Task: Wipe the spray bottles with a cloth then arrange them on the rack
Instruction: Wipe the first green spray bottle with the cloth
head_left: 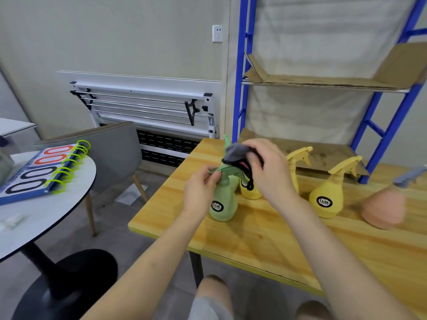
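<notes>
A green spray bottle [223, 204] stands near the left end of the wooden table [265, 239]. My left hand [199, 188] grips its neck and trigger. My right hand [268, 172] holds a grey-and-black cloth [238, 155] pressed onto the green bottle's spray head. Right behind my right hand is a yellow bottle [250, 190], with another yellow nozzle [298, 155] further back. A third yellow bottle [325, 199] stands to the right, and a pink bottle [384, 209] with a blue-grey head beyond it. The blue rack [240, 88] rises behind the table.
The rack's shelves are lined with cardboard [323, 82]. A round white table [46, 215] at the left carries a flip scoreboard [41, 172] with green rings. A grey chair [115, 153] stands between the two tables. A folded white table [147, 107] leans on the wall.
</notes>
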The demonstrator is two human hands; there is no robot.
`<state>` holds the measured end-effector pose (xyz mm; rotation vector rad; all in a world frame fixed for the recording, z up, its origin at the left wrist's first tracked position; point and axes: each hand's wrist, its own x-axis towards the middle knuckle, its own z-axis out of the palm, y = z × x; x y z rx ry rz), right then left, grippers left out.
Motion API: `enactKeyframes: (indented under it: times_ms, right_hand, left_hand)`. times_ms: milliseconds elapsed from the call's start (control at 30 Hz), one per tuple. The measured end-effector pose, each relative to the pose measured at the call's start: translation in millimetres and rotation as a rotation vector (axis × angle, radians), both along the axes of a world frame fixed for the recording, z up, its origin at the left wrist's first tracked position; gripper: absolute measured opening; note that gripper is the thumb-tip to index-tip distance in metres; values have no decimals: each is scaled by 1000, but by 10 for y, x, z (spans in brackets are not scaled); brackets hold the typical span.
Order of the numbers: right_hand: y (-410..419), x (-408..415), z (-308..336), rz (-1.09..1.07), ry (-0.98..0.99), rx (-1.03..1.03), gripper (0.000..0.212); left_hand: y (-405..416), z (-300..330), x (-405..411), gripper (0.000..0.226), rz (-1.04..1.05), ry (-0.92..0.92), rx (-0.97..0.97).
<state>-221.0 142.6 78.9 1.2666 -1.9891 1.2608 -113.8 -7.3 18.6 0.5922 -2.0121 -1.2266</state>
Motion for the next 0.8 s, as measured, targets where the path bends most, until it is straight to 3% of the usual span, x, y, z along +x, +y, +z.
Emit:
enactKeyframes:
  times_ms: [100,267,367,633,800]
  right_hand:
    - [-9,43,-85,52,-61,225,26]
    - [-14,35,-40,120,-38,350,43]
    - [-24,8,6,149,6,458,37]
    - [-193,-82,10,113,16,520,33]
    - [-213,-102,-63,131,-94,431,17]
  left_hand:
    - [8,8,38,16,-29,34,29]
    - [-21,6,20,6,-18,-3,20]
    - [-63,-5,4,5,-21,-30,-7]
    - [-131,-45,-29,7,-13,-57,-53]
    - [-130,-34,-34,7,-16,-88,-52]
